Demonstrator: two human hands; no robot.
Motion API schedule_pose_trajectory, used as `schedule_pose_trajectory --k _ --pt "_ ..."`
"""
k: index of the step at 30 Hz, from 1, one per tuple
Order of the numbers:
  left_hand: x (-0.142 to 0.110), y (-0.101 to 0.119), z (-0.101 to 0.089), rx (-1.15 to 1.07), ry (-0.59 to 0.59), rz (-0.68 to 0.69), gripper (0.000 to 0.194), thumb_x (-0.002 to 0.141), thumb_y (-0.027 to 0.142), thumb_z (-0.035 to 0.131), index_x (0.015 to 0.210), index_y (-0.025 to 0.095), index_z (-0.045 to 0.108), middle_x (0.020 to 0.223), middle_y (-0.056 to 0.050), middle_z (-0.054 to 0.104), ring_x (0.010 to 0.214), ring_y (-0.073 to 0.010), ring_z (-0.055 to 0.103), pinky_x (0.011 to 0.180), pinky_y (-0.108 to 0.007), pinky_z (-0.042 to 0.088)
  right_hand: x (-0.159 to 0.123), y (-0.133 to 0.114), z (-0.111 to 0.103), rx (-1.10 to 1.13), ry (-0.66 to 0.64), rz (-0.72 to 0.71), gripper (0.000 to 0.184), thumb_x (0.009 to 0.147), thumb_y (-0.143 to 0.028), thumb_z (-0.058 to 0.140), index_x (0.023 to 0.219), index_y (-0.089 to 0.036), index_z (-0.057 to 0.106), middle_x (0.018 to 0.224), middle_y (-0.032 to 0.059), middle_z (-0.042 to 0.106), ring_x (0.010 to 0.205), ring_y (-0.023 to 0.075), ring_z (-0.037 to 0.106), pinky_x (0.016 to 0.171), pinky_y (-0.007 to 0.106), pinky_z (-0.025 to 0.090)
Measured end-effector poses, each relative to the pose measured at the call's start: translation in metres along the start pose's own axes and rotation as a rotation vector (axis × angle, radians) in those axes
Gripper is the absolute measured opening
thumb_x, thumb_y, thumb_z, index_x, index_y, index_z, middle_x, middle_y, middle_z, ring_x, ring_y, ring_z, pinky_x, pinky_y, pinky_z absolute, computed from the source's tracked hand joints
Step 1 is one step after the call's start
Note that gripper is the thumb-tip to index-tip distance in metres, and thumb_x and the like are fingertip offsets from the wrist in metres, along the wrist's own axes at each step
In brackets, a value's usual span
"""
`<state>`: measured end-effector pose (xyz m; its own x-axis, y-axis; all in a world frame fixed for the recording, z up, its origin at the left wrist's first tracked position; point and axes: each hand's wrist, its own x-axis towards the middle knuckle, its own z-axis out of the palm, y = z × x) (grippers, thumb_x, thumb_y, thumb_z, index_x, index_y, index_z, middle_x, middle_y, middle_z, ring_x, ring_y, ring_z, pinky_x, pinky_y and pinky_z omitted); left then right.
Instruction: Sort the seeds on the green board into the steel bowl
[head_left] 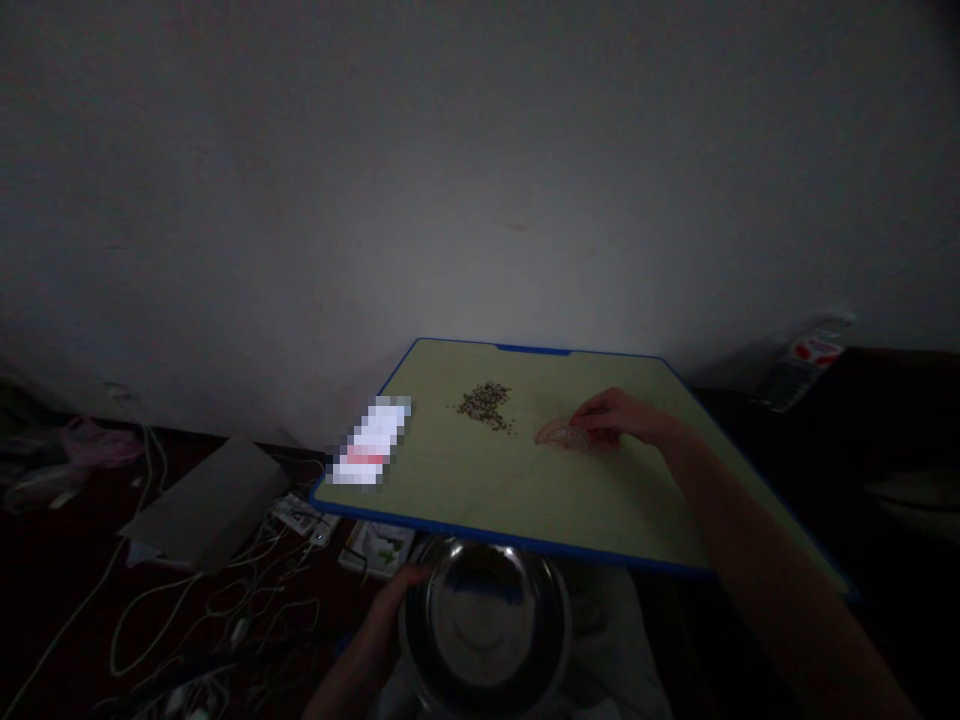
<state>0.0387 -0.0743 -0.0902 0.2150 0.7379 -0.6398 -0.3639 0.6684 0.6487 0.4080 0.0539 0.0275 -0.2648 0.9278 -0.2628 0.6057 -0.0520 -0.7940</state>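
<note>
My right hand (611, 418) pinches a clear protractor (562, 435) against or just over the pale green board (465, 500) with a blue rim. To the left of the protractor lies a loose patch of small dark grains or beans (487, 403), too small to name surely. Below the board's near edge, my left hand (397, 605) grips the left rim of a shiny metal bowl (484, 620). Nothing can be made out inside the bowl apart from reflections. Most of the left fingers are hidden beneath the bowl.
A lit, blurred-out phone-like screen (371, 442) rests on the board's left side. White cables (247, 590), a grey box (210, 505) and a white tray (377, 548) lie at lower left. A plastic packet (802, 365) is at right. A pale wall (480, 200) rises behind the board.
</note>
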Motion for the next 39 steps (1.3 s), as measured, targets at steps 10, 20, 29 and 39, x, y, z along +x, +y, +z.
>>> schedule_pose_trajectory --k 10,20,29,39 --pt "-0.007 0.006 0.008 -0.012 0.003 -0.056 0.019 0.068 0.029 0.061 0.06 0.013 0.068 0.055 -0.004 0.07 0.056 -0.0191 0.06 0.064 -0.03 0.044 0.001 -0.002 0.004 0.009 -0.036 -0.003 0.044 0.068 -0.046 0.065 0.093 -0.011 0.069 0.056 0.0034 0.063 0.045 0.0122 0.055 0.044 0.024 0.043" --pt "-0.022 0.015 0.023 -0.041 0.041 0.044 0.016 0.067 0.023 0.062 0.054 0.015 0.069 0.054 -0.002 0.069 0.057 -0.0184 0.059 0.066 -0.029 0.045 -0.006 -0.013 0.009 0.067 -0.094 0.005 0.036 0.067 -0.043 0.066 0.086 -0.013 0.061 0.061 0.0043 0.066 0.049 0.0132 0.06 0.044 0.022 0.045" --pt "-0.016 0.008 0.015 0.012 0.026 0.025 0.019 0.07 0.029 0.059 0.061 0.016 0.069 0.055 -0.003 0.069 0.058 -0.0198 0.059 0.069 -0.031 0.044 -0.005 -0.024 0.027 0.125 -0.192 0.009 0.031 0.068 -0.039 0.064 0.083 -0.016 0.053 0.064 0.004 0.068 0.052 0.0151 0.064 0.046 0.022 0.048" --pt "-0.019 0.012 0.021 -0.014 0.07 0.012 0.019 0.065 0.026 0.062 0.051 0.015 0.067 0.049 -0.002 0.068 0.053 -0.0187 0.058 0.064 -0.03 0.043 -0.009 -0.024 0.027 0.073 -0.306 0.038 0.024 0.069 -0.034 0.062 0.078 -0.016 0.048 0.062 0.0035 0.068 0.051 0.0144 0.064 0.041 0.019 0.046"
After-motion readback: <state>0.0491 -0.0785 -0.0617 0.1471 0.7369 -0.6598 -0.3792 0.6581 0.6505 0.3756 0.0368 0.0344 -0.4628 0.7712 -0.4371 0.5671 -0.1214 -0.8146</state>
